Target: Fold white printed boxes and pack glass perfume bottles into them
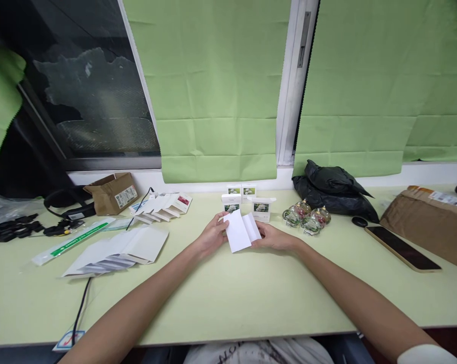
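Observation:
Both my hands hold one flat white folded carton [240, 231] above the middle of the pale green table [221, 293]. My left hand [212, 234] grips its left edge and my right hand [274, 236] grips its right side. Just behind the carton stand several small white boxes with flower pictures [247, 200]. To the right of them lie a few small glass bottles [306, 217].
A fan of flat white cartons [118, 250] lies at the left, with more cartons [164, 206] and an open brown box [112, 193] behind. A black bag [332, 191], a phone [402, 247] and a brown parcel [429, 222] are at the right. A black cable [80, 303] runs off the front edge.

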Demonstrator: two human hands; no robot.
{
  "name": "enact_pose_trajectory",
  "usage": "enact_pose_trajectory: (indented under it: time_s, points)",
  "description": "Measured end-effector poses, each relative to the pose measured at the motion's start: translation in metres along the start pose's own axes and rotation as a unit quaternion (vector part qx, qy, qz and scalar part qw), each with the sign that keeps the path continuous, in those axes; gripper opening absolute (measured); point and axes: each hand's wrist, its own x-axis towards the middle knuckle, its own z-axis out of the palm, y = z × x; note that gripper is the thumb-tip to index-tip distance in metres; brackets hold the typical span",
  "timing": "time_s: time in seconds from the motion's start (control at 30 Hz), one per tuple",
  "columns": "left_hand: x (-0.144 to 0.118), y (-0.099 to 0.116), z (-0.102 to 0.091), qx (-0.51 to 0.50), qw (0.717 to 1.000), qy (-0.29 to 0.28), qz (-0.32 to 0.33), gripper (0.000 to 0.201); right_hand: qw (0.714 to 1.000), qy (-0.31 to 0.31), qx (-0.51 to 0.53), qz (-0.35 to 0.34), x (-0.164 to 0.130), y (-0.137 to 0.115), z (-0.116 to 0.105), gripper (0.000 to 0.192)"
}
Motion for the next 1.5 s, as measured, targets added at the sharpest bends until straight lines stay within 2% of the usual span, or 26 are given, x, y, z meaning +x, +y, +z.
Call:
enact_pose_trajectory:
  time_s: [0.2,0.37,0.5,0.63,0.77,0.83,1.0,1.2,1.5]
  points:
    - [0.001,0.006,-0.003,-0.022,1.000,-0.002,0.011,0.048,1.000,-0.009,-0.017,0.006,0.000,-0.002,-0.002,0.075]
    - [-0.001,0.008,0.000,-0.009,1.000,-0.017,0.004,0.054,1.000,0.024,0.002,0.002,0.002,0.002,0.001,0.062]
    - [-0.003,0.003,0.003,0.063,0.997,-0.026,0.028,0.061,0.999,0.045,0.023,-0.005,0.005,0.003,0.004,0.050]
    - [-0.004,-0.008,0.009,0.152,0.986,-0.029,0.055,0.082,0.996,0.079,0.033,-0.021,0.006,0.003,0.004,0.048]
    - [-0.004,-0.016,0.012,0.173,0.981,-0.088,0.024,0.067,0.994,0.108,0.018,-0.012,0.006,0.006,0.001,0.047]
    - [-0.004,-0.016,0.011,0.184,0.977,-0.099,0.032,0.060,0.993,0.118,0.027,0.007,0.007,0.007,-0.001,0.045]
    - [-0.001,-0.012,0.004,0.179,0.979,-0.089,0.046,0.057,0.991,0.102,0.087,0.013,0.007,0.007,-0.006,0.058]
    - [-0.003,-0.012,0.008,0.172,0.981,-0.071,0.047,0.060,0.992,0.117,0.035,0.005,0.005,0.004,-0.003,0.049]
    - [-0.008,-0.015,0.013,0.215,0.972,-0.086,0.047,0.052,0.992,0.105,0.062,-0.009,0.007,-0.001,0.009,0.053]
